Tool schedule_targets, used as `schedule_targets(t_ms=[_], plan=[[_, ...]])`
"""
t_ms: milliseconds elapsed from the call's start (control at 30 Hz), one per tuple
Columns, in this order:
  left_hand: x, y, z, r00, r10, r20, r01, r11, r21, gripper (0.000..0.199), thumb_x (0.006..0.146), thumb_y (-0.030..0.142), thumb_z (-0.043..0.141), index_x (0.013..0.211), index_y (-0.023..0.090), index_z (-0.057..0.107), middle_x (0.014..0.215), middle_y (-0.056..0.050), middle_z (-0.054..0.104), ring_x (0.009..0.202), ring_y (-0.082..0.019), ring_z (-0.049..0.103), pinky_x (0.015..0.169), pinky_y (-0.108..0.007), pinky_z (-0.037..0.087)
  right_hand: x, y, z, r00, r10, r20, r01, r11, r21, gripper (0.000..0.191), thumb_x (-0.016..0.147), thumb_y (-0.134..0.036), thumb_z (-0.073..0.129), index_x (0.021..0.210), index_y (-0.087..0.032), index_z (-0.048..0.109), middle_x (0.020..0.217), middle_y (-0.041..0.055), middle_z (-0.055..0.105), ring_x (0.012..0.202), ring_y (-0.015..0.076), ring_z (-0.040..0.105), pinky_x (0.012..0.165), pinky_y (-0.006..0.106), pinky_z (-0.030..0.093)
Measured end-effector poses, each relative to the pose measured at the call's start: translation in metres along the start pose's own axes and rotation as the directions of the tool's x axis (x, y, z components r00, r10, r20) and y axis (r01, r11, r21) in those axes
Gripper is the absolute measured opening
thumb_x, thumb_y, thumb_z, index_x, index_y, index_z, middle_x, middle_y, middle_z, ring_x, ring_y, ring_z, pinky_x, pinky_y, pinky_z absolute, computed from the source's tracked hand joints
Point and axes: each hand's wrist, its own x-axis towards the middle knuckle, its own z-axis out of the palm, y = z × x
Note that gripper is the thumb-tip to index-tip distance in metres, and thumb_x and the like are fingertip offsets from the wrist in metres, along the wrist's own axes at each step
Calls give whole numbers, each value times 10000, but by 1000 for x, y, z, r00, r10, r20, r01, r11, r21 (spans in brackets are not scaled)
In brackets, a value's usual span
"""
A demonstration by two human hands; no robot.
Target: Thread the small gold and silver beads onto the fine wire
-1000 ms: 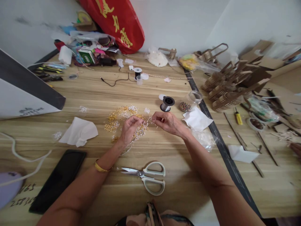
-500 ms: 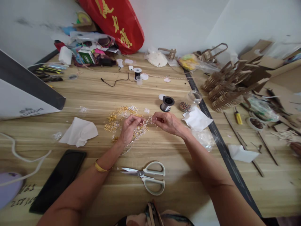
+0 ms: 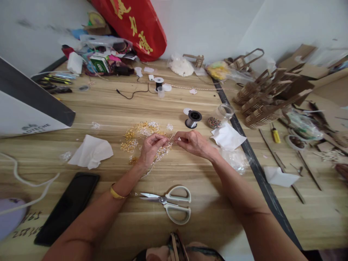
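Over a pile of gold and silver jewellery findings (image 3: pixel 130 146), my left hand (image 3: pixel 150 148) is closed, thumb and forefinger pinched on something too small to name. My right hand (image 3: pixel 195 143) pinches in the same way just to its right, fingertips almost meeting the left ones. A thin pale piece shows in the narrow space between the fingertips; its shape is unclear. A spool of silvery wire (image 3: pixel 191 122) stands just beyond my right hand. Nearer my body lie scissors (image 3: pixel 163 199) with white handles, blades partly apart and pointing left.
Left of the pile are a white paper (image 3: pixel 94 152) and a black phone (image 3: pixel 66 208). A clear jar with beads (image 3: pixel 216 121) lies at the right beside crumpled paper (image 3: pixel 228 137). Small woven baskets (image 3: pixel 261 99) crowd the right back. A person's hand (image 3: pixel 342 170) shows at the right edge.
My fingertips have drawn slightly closer together, and the small looped piece seen between them is now mostly covered. The scissors, spool and pile stay where they were.
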Motion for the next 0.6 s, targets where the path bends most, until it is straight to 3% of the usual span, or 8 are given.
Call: schedule_targets(t_ms=[133,267,600], plan=[[-1,5,2,998,-45,48,50,994,-93,204,681,311,776,707,152,651,779,-38,727,617,-116,602,626,-265,463,0,0,1,1000,8,-20,-8,1000,18,178,838,-212,570,928,-176,720,605,-25,518,525,81,372,562,233,269],[-2,6,4,990,-107,92,122,977,-178,233,667,323,785,700,157,625,701,-24,710,579,-121,604,577,-259,454,1,3,3,997,-59,-48,61,997,44,149,839,-201,580,895,-159,712,746,15,597,611,96,452,599,232,308],[-1,-7,0,995,-70,77,73,996,-41,180,680,303,775,743,152,701,634,-7,664,545,-99,560,560,-237,446,2,0,7,991,-120,-62,124,990,60,115,870,-215,585,883,-161,686,783,11,533,661,98,480,633,226,349]])
